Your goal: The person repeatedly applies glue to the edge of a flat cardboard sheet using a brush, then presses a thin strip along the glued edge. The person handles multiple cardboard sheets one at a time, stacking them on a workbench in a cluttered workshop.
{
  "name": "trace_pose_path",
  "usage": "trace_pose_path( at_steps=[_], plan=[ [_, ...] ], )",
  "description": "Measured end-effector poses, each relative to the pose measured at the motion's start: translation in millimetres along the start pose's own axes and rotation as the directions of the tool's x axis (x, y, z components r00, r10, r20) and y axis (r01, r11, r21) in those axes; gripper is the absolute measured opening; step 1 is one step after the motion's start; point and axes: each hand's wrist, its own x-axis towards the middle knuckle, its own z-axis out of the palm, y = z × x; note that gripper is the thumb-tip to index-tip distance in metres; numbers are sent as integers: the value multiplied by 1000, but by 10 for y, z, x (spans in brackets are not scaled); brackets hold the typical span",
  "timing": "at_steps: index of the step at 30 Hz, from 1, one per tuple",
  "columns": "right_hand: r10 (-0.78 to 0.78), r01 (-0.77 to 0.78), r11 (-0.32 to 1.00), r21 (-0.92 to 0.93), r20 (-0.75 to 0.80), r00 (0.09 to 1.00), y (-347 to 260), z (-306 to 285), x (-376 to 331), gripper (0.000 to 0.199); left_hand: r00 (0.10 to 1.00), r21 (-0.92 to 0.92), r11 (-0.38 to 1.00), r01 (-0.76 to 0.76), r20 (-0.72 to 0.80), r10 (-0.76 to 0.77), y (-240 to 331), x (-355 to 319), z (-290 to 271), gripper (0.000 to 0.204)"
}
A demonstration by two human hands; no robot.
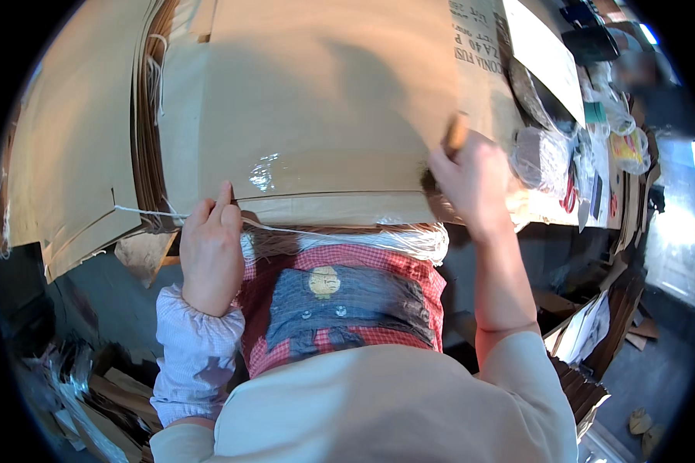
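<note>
A wooden-handled brush is gripped in my right hand, its dark bristles low against the right part of a brown paper sheet. A shiny wet streak runs along the sheet near its front edge. My left hand rests at the left end of that edge, its index finger stretched out on the paper and the other fingers partly bent. A white string passes at my left hand and leads toward a bundle of white strings between the table edge and my lap.
Stacked brown sheets stand at the left beside another large sheet. To the right are a dark round pan-like container, a plastic-wrapped bundle and plastic bags. Cardboard pieces lie below at the right.
</note>
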Motion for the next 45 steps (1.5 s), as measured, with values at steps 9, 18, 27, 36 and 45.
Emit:
trace_pose_path(
  at_steps=[9, 18, 27, 36, 45],
  plan=[
    [279, 46, 815, 578, -460, 843, 1298, -622, -323, 23, 999, -81, 997, 8, -49, -12, 11, -23, -83, 6],
    [-272, 132, 618, 775, 53, 961, 432, -155, -1135, 35, 991, -930, 341, 133, 135, -17, 479, -192, -977, 11],
    [-211, -38, 559, 828, 187, 959, 763, -561, -930, 16, 984, -286, 956, -61, -179, 9, -54, -52, -1081, 4],
    [148, -300, 790, 535, 308, 940, 972, 347, -173, 14, 976, -593, 781, 195, 40, -213, -577, 417, 194, 8],
    [17, -67, 865, 497, 104, 994, 934, 408, -206, 8, 938, 131, 983, -130, -306, 165, -323, 439, 40, 19]
  ],
)
